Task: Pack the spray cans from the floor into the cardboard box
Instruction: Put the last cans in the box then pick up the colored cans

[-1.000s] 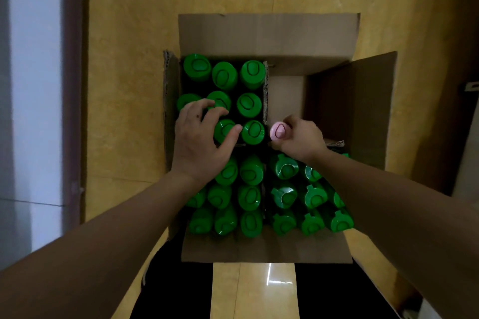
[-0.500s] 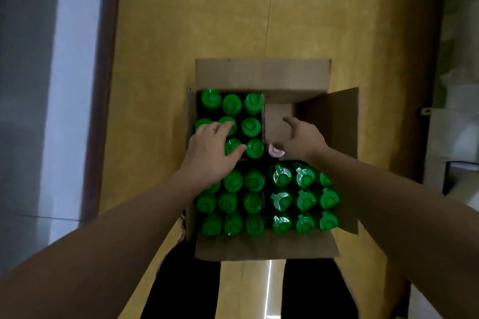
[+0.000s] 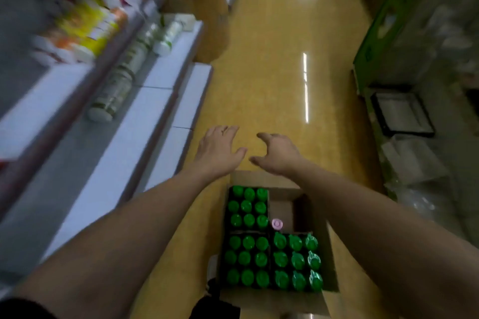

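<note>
The cardboard box (image 3: 259, 179) stands open on the floor below me. Several green-capped spray cans (image 3: 247, 258) fill three of its quarters. One pink-capped can (image 3: 276, 224) stands alone in the far right quarter. My left hand (image 3: 216, 151) and my right hand (image 3: 276, 154) are stretched forward above the floor beyond the box's far flap. Both are empty, with fingers spread and relaxed. Neither touches the box or a can.
A shop aisle of yellow floor (image 3: 274, 80) runs ahead. White shelves (image 3: 160, 85) with bottles line the left. A green rack (image 3: 375, 33) and a dark tray (image 3: 403, 114) stand on the right.
My right hand let go of the pink-capped can, which now stands in the box. Both hands rose off the cans and reached forward past the box. The view tilted up along the aisle.
</note>
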A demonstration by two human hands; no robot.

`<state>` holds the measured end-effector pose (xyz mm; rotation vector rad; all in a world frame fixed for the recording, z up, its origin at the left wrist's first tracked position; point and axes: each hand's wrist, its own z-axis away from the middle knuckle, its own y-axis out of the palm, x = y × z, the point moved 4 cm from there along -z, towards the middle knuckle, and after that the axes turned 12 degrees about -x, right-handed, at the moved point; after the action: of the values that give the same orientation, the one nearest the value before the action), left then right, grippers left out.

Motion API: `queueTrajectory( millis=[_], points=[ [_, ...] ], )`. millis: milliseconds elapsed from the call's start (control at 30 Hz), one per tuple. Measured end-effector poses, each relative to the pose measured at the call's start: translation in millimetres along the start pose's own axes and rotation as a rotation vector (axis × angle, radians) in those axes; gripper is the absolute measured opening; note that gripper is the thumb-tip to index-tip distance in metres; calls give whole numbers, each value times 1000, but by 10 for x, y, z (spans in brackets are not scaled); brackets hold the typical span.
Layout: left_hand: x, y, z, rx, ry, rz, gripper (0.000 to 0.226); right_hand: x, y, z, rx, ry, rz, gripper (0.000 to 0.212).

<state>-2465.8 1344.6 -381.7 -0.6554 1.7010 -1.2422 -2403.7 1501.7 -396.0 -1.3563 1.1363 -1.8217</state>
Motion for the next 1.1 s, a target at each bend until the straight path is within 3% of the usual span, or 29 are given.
queueTrajectory(
  millis=[233,433,767,1100],
  points=[
    [-396,-1545,889,-368,-138,-95,72,922,-1271,598,-198,-386,34,81],
    [-532,-2350,2183,-556,-314,-198,74,1791,-1468,1569,-190,-696,108,81],
    [38,-3073,4834,-719,-675,-287,82,3119,-712,3643,-66,-1029,162,85],
    [460,-2880,8246,-606,-1044,-388,74,3761,982,6442,226,-1282,188,86]
  ],
)
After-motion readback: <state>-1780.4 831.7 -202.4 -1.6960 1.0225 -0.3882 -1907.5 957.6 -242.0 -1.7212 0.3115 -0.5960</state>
